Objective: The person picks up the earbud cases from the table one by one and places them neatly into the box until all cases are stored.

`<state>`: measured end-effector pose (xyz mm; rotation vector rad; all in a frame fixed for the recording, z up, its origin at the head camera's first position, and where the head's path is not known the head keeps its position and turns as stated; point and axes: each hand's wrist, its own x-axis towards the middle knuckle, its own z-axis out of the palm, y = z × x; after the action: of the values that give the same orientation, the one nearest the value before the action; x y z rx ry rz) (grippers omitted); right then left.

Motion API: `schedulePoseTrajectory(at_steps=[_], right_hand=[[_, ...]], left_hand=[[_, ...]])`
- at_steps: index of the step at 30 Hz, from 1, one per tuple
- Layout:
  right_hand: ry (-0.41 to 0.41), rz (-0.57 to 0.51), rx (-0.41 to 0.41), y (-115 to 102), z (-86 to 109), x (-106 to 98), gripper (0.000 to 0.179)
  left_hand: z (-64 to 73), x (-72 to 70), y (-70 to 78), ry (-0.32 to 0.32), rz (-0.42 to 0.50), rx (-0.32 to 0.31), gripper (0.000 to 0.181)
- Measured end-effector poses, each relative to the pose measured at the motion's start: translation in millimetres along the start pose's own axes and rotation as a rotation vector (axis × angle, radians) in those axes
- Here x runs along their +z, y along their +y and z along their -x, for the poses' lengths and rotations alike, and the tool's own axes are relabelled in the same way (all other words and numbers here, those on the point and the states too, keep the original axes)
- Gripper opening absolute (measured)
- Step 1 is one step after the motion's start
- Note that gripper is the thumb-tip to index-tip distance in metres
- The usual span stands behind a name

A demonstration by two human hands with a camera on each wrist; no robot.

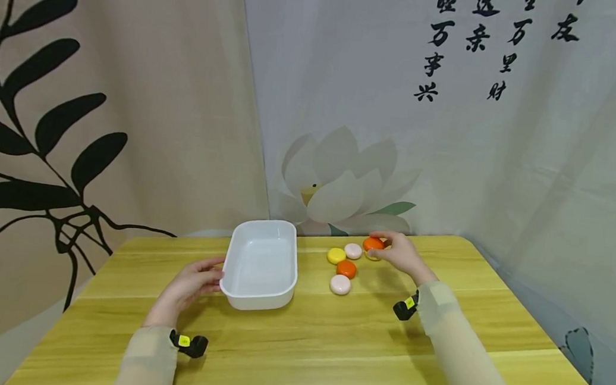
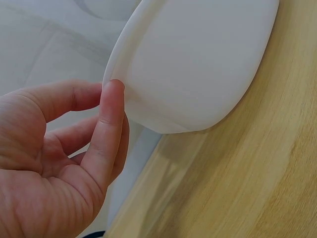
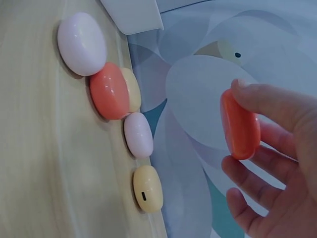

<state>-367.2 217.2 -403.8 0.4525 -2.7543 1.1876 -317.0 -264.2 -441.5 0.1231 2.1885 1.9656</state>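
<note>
My right hand (image 1: 401, 254) pinches a glossy orange pebble-shaped piece (image 3: 240, 126) between thumb and fingers, raised off the table. A yellow piece (image 3: 147, 188) with a small dark mark lies just below it. Beside these on the table are a pink piece (image 1: 353, 251), another yellow one (image 1: 336, 255), a second orange one (image 1: 346, 269) and a second pink one (image 1: 340, 285). At the left, my left hand (image 1: 194, 283) grips the rim of a white rectangular basin (image 1: 260, 303). No pieces show inside the basin.
The wooden table (image 1: 296, 359) has its far edge right behind the basin and the pieces. Behind it hangs a curtain (image 1: 186, 88) printed with leaves, a lotus and dark characters. A small black camera sits on each wrist.
</note>
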Motion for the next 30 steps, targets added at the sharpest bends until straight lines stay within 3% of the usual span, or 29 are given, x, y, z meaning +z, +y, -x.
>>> schedulePoseTrajectory(at_steps=[30], right_hand=[[-0.019, -0.019, -0.03, -18.0, -7.6, -11.7, 0.05]], left_hand=[[1.0, 0.2, -3.2, 0.005, 0.022, 0.001, 0.058]])
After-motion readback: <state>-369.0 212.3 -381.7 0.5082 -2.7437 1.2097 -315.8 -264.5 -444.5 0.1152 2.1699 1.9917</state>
